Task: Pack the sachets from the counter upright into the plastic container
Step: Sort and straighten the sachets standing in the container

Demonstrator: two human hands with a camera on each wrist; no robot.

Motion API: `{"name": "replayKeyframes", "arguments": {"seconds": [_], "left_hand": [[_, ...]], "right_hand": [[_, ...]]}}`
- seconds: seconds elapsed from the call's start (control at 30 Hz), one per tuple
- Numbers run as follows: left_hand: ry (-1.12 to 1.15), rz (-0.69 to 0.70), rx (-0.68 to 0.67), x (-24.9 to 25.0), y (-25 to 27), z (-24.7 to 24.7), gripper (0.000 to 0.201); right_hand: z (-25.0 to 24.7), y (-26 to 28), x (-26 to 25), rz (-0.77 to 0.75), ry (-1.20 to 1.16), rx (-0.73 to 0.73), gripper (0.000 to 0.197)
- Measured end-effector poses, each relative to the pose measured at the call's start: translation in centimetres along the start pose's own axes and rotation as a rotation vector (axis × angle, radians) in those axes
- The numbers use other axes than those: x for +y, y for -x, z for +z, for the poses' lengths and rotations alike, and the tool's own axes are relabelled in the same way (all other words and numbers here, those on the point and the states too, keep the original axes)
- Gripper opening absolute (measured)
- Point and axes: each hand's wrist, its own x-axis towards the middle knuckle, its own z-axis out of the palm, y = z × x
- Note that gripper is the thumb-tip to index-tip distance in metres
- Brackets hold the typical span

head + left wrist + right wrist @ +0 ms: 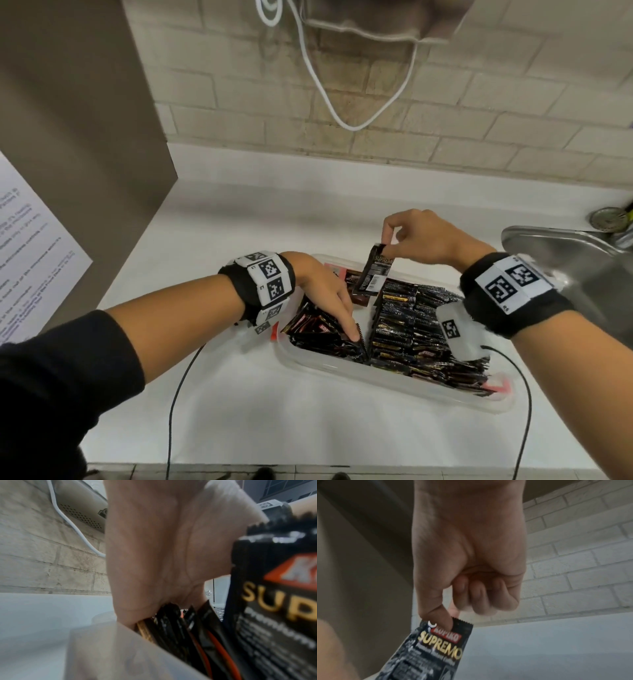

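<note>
The black sachet (426,649) reads "KOPIKO" in white on a red patch, with "SUPREMO" in gold beneath. The printed sheet (30,246) at the left is too blurred to read.

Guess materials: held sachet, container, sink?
Sachet: looks like glossy printed foil or plastic film; its top edge is serrated. Container: translucent, slightly frosted plastic; the sachets show through its wall. Sink: probably stainless steel, brushed grey and reflective.
</note>
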Motion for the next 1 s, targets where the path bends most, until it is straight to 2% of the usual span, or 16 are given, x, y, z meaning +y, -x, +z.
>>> {"name": "replayKeyframes", "arguments": {"seconds": [0.13, 0.37, 0.6, 0.67, 0.8, 0.9, 1.0], "left_hand": [[-0.015, 0.019, 0.027, -0.1, -0.3, 0.3, 0.045], [-0.105, -0.009, 0.084, 0.1, -0.7, 0.8, 0.048], [-0.122, -0.018, 0.083, 1.0, -0.7, 0.8, 0.046], [-0.122, -0.028, 0.086, 1.2, -0.5, 0.8, 0.048], [-0.122, -0.054, 0.078, 1.1, 0.2, 0.5, 0.048], [-0.109, -0.053, 0.078, 1.1, 0.7, 0.4, 0.048], [-0.121, -0.062, 0.087, 1.2, 0.9, 0.6, 0.050]], "right_hand": [[-1.4, 0.8, -0.2, 0.020, -0.084, -0.116, 0.005], [-0.7, 1.4, 0.4, 0.088, -0.128, -0.139, 0.008], [-0.4, 2.6, 0.5, 0.162, -0.198, -0.153, 0.035], [0.1, 2.6, 0.1, 0.143, -0.173, -0.149, 0.037], [1.4, 2.1, -0.4, 0.051, -0.151, -0.157, 0.021], [2.3, 1.5, -0.7, 0.031, -0.125, -0.126, 0.030], [3.4, 0.7, -1.3, -0.027, 0.047, -0.070, 0.024]]}}
